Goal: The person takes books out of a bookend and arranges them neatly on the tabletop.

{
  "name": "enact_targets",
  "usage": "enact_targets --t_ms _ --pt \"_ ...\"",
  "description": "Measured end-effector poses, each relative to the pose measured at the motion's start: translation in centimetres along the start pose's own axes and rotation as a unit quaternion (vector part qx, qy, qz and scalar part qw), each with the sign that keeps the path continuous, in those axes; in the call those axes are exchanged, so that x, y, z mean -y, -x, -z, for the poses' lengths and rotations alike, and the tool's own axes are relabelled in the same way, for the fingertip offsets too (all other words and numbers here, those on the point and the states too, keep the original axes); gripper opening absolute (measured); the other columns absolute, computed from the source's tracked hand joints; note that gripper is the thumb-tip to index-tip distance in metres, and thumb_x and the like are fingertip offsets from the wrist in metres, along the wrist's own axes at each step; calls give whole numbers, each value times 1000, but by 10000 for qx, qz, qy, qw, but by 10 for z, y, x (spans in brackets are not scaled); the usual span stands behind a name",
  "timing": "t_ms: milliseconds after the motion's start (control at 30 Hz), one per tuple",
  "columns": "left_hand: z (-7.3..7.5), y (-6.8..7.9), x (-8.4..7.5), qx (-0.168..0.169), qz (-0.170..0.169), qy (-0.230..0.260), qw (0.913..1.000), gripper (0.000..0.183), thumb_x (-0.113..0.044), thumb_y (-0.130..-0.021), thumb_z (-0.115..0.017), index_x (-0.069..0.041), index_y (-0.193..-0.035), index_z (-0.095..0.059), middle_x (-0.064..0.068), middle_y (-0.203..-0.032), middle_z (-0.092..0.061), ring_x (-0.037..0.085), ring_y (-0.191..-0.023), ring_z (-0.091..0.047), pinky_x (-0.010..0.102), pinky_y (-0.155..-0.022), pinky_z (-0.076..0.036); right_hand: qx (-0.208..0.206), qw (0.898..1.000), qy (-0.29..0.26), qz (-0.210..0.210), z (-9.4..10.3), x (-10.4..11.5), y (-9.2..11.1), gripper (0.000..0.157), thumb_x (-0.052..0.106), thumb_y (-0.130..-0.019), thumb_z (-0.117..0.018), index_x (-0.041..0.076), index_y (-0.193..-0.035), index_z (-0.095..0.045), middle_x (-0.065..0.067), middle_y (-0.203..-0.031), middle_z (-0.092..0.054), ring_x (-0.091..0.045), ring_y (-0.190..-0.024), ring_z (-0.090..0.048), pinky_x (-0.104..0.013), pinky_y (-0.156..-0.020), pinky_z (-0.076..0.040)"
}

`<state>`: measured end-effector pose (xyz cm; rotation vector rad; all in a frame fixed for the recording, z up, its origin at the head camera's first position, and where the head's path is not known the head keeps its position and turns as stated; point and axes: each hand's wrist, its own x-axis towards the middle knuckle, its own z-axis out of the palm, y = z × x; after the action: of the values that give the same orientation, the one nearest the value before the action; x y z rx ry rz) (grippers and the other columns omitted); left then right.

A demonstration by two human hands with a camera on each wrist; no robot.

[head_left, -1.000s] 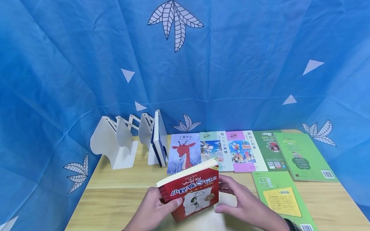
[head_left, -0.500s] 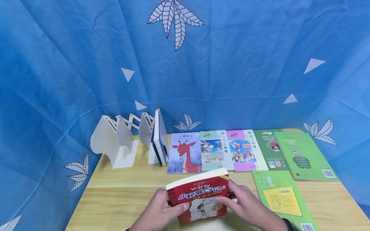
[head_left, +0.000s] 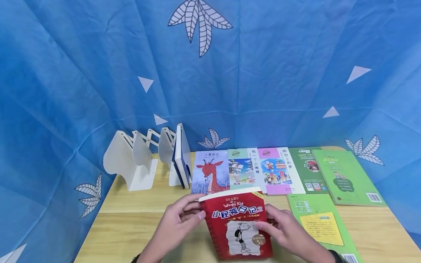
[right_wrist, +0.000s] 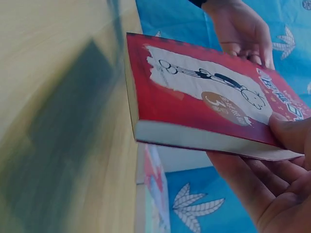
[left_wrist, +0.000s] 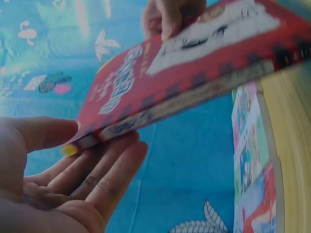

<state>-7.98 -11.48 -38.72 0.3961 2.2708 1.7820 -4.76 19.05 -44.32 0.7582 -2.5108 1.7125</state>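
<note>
A red paperback book, "Diary of a Wimpy Kid", is held up tilted above the front of the table, its cover towards me. My right hand grips its right edge, thumb on the cover and fingers behind; the right wrist view shows this thumb and the fingers under the pages. At the spine side, my left hand has its thumb tip by the upper corner. In the left wrist view the left hand has relaxed fingers spread under the spine of the book, the thumb touching its corner.
A white folding bookend rack stands at the back left, with books upright at its right end. Flat along the back lie a giraffe book, several other books and a green book. Another green book lies nearer, right of my hand.
The red book has moved right and turned more upright, showing more of its cover. My right hand has taken hold of its right edge. The left thumb has slid off the cover to the spine.
</note>
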Motion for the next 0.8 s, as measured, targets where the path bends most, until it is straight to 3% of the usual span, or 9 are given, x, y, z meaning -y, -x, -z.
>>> enact_targets --t_ms 333,500,800 --pt "16 -3 11 -410 -439 179 9980 30 -17 -91 -64 -12 -120 -58 6 -110 -68 22 -99 -64 34 -86 -54 145 9913 -539 -1191 16 -19 11 29 23 -94 -60 7 -118 -55 -5 -98 -70 -16 -78 -68 -30 -64 -59" --pt "20 -5 14 -558 -508 112 9971 29 -16 -91 -64 -12 -119 -59 7 -110 -68 22 -98 -64 34 -86 -54 110 9870 -387 -1559 20 -27 17 33 26 -93 -61 4 -117 -55 -7 -95 -70 -15 -77 -67 -30 -63 -59" --pt "28 -8 18 -1031 -478 -31 9935 27 -11 -91 -63 -13 -118 -59 6 -111 -67 24 -100 -64 32 -87 -53 -106 9754 347 -2175 26 -36 23 38 28 -92 -63 -2 -114 -56 -5 -86 -69 -11 -68 -65 -26 -57 -57"
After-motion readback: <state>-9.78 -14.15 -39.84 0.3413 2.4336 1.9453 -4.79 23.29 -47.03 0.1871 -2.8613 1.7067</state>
